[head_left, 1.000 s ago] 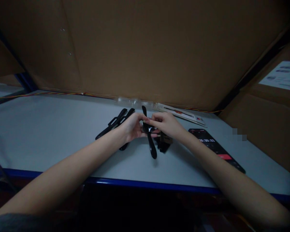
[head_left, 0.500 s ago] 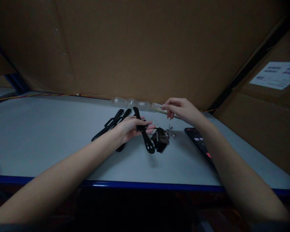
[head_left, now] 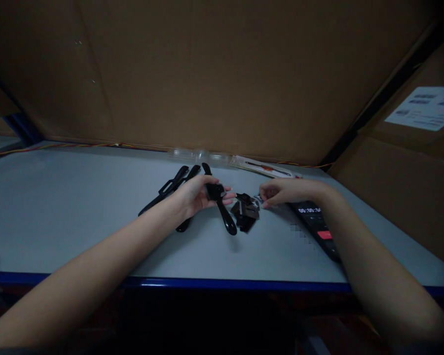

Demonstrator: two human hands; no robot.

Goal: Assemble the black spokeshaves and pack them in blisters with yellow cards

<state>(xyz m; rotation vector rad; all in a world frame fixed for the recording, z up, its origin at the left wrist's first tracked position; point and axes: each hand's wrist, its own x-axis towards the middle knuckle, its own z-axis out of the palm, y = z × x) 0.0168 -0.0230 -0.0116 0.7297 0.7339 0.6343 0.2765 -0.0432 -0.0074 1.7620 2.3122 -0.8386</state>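
Note:
My left hand (head_left: 202, 195) is closed around the middle of a black spokeshave (head_left: 225, 217), which is held at a slant above the table with one handle pointing down. My right hand (head_left: 274, 192) is down at the small shiny metal screws (head_left: 258, 198), its fingertips pinched at them; the exact piece between the fingers is partly hidden. Between the hands lies a pile of dark flat metal blades and caps (head_left: 246, 213). More black spokeshave bodies (head_left: 170, 187) lie behind and to the left of my left hand, partly covered by my forearm.
A phone with a running timer (head_left: 318, 229) lies under my right forearm. Clear plastic packaging (head_left: 200, 157) and a printed card (head_left: 262, 166) lie along the back, by a cardboard wall (head_left: 207, 74). The grey table (head_left: 77, 212) has a blue front edge.
My right hand has come down and towards me, from near the printed card to the metal screws. My left hand has turned the spokeshave slightly, so its middle shows more.

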